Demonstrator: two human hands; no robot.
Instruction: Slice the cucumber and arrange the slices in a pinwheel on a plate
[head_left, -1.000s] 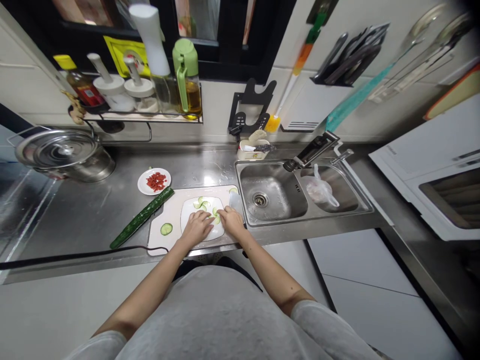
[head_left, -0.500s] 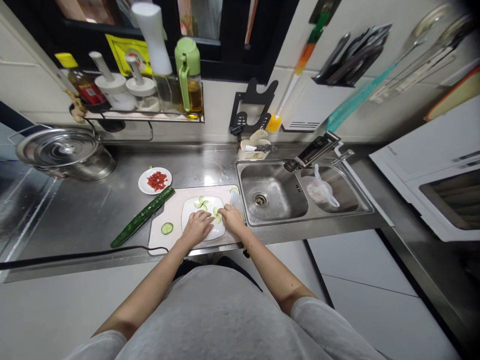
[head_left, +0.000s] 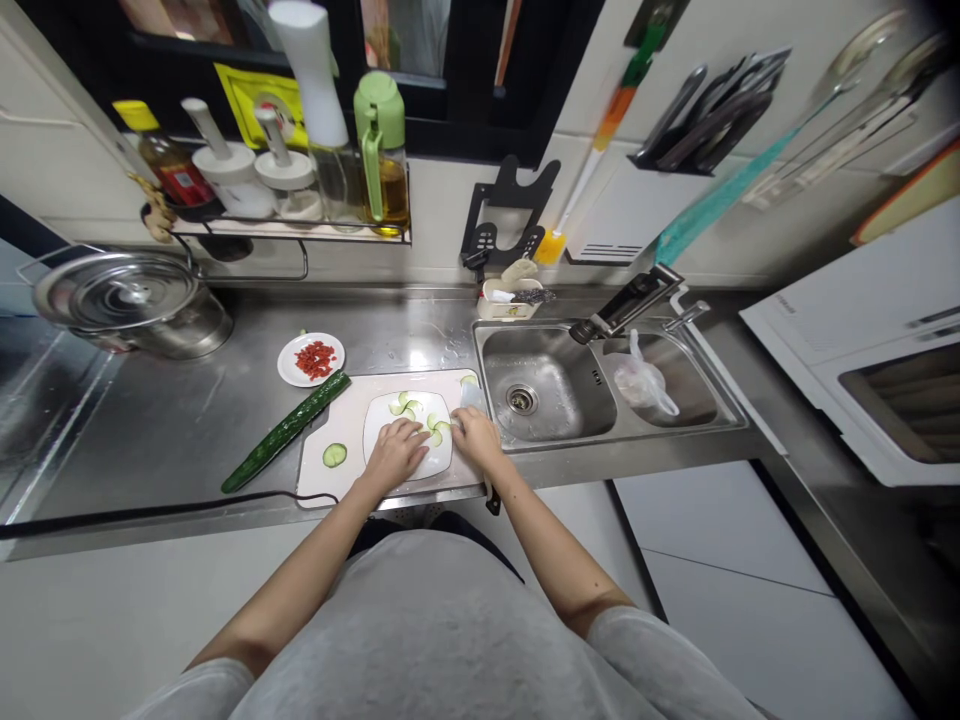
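Observation:
A white square plate (head_left: 377,411) rests on a pale cutting board (head_left: 319,485). Thin cucumber slices (head_left: 406,404) lie curved in a pinwheel at its upper part, and a second cluster of slices (head_left: 438,430) sits near its right side. Across the plate's lower left, my left hand (head_left: 394,456) lies with fingers stretched towards that second cluster; it is open. My right hand (head_left: 478,438) is at the plate's right edge, fingers slightly bent and apart, with nothing visible in them. Beneath it lies a knife (head_left: 472,394), its middle hidden by the hand.
A whole cucumber (head_left: 285,434) lies left of the board, below a small plate of red pieces (head_left: 315,360). One round cucumber slice (head_left: 334,455) is on the board. To the right is a double sink (head_left: 547,385) with a plastic bag (head_left: 643,383); a lidded pot (head_left: 135,305) stands far left.
My right hand has drawn back to the right, from the second cluster of slices to the plate's edge. That cluster now shows more fully. My left hand has stayed almost in place.

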